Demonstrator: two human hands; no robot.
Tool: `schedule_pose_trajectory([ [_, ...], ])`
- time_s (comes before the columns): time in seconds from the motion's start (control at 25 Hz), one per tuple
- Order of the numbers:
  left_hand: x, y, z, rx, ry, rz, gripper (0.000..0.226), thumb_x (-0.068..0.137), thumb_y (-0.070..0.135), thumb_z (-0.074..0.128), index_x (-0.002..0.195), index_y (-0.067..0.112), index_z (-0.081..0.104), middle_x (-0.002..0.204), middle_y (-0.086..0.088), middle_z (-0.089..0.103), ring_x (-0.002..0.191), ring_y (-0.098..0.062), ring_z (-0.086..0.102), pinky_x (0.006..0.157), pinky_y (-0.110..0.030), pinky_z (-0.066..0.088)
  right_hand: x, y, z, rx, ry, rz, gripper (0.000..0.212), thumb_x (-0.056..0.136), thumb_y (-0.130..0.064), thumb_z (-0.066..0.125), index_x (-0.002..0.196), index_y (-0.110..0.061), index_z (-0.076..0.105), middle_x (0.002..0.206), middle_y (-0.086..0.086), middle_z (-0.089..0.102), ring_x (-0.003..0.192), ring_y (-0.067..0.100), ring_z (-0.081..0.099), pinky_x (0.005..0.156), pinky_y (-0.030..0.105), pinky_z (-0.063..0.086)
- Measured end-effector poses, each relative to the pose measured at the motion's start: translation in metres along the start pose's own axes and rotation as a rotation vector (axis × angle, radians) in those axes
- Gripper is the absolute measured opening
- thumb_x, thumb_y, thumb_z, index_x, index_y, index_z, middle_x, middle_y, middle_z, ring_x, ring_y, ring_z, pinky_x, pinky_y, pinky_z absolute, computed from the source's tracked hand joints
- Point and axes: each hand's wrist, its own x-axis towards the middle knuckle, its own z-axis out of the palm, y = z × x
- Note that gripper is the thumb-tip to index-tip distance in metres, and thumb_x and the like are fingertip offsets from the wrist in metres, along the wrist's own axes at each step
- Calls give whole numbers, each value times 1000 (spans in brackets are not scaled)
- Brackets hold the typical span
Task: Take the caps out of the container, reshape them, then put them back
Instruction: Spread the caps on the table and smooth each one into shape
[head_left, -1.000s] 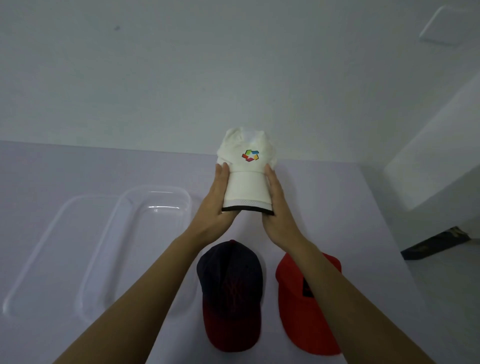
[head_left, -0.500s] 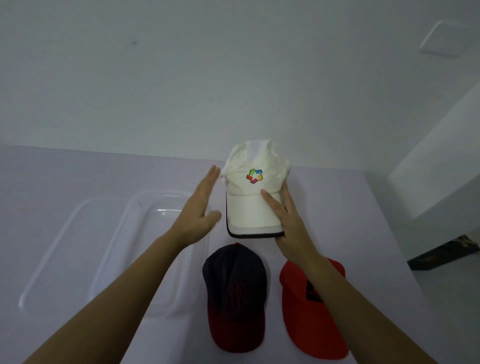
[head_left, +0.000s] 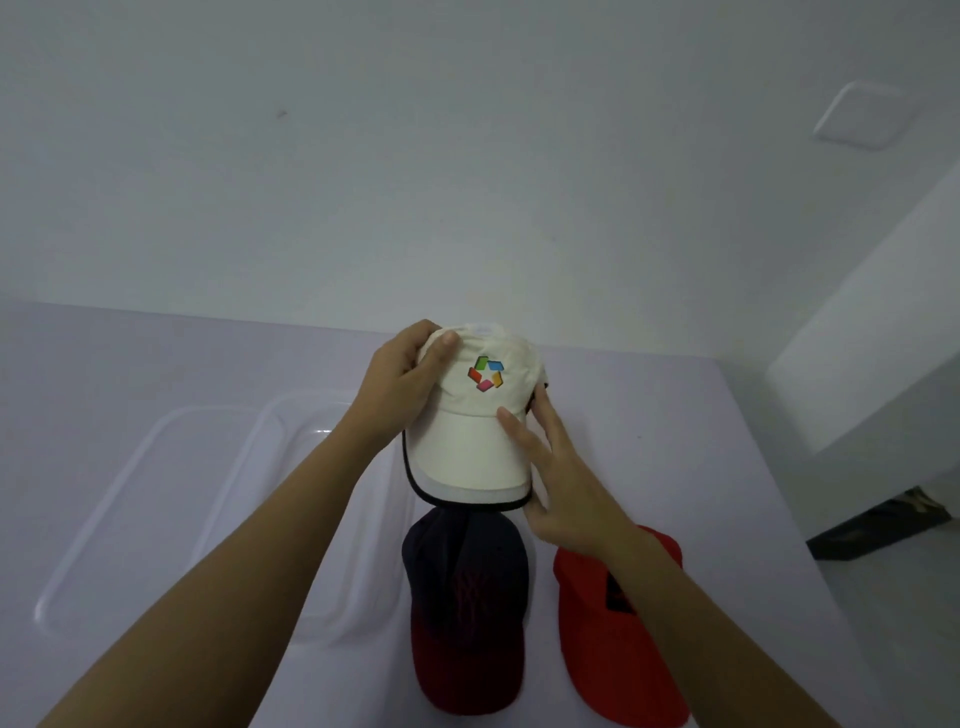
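Observation:
A white cap (head_left: 470, 447) with a multicoloured logo and a dark-edged brim sits at the table's middle, brim toward me. My left hand (head_left: 400, 384) grips the left side of its crown, thumb on top. My right hand (head_left: 558, 478) lies against the cap's right side with fingers spread, thumb on the brim's base. A navy cap with a dark red brim (head_left: 465, 608) lies nearer to me. A red cap (head_left: 618, 634) lies to its right, partly under my right forearm. The clear plastic container (head_left: 218, 499) stands to the left with nothing in it.
The pale table (head_left: 675, 415) ends at a white wall behind. Its right edge drops to the floor, where a dark object (head_left: 878, 522) lies. The container's clear lid or second tray (head_left: 104, 519) sits at the far left.
The white cap has come down from its raised, squeezed position to rest flatter. My left hand let go, then took hold of the crown's left side. My right hand stayed at the cap's right side.

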Motion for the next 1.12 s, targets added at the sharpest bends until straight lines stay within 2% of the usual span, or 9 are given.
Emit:
schedule_pose_trajectory([
  [0.12,-5,3,-3,-27,51,5,31,97,35,42,71,18,47,66,7,48,61,-2,45,62,-23,39,8,-7,-27,171,116,86,95,71,9,46,138,-50,15,159,-5,-5,141,-1,5,101,5,30],
  [0.24,-9,17,7,-39,71,34,32,101,28,36,71,17,41,66,6,43,58,0,41,59,-17,37,31,-22,-43,249,451,94,45,93,-19,42,137,-28,34,144,-5,35,134,4,31,111,16,26],
  [0.36,-16,27,23,-141,107,70,31,100,28,37,71,19,40,64,7,44,58,-1,42,57,-17,38,54,-40,-49,225,391,91,35,95,-37,43,124,-18,49,121,-7,53,116,11,49,98,24,41],
  [0.52,-19,24,19,-63,119,118,14,97,30,41,93,22,51,70,-1,59,61,-2,56,54,-16,44,56,-44,-57,294,283,104,15,96,-33,47,92,-20,53,88,-4,61,85,13,60,71,25,50],
  [0.64,-16,21,8,139,47,225,28,90,36,43,83,14,60,73,-1,61,67,-5,53,59,-18,40,48,-45,-60,380,226,110,12,95,-30,50,86,-26,56,87,-3,63,81,10,61,68,20,50],
  [0.84,-17,31,14,90,8,211,23,91,29,43,80,15,56,69,7,59,65,-4,55,56,-14,42,48,-49,-62,395,297,103,8,92,-40,52,88,-34,52,95,-3,57,91,13,60,74,23,49],
  [0.96,-15,36,13,-92,38,175,32,94,25,43,74,2,51,64,0,50,60,-7,48,56,-19,39,35,-39,-53,655,334,233,67,68,-79,50,122,-41,39,122,-8,52,112,8,53,91,23,47],
  [1.04,-12,38,12,-173,63,148,34,96,21,44,71,-2,48,62,-2,44,58,-7,43,54,-18,37,25,-31,-40,916,294,424,103,45,-94,47,132,-39,35,137,-6,48,122,13,49,104,39,41],
  [1.12,-9,35,13,-128,90,142,35,94,23,44,70,-2,47,60,-2,43,59,-11,41,55,-23,35,14,-29,-28,1184,203,535,103,45,-91,53,129,-32,48,133,5,56,118,22,56,102,47,43],
])
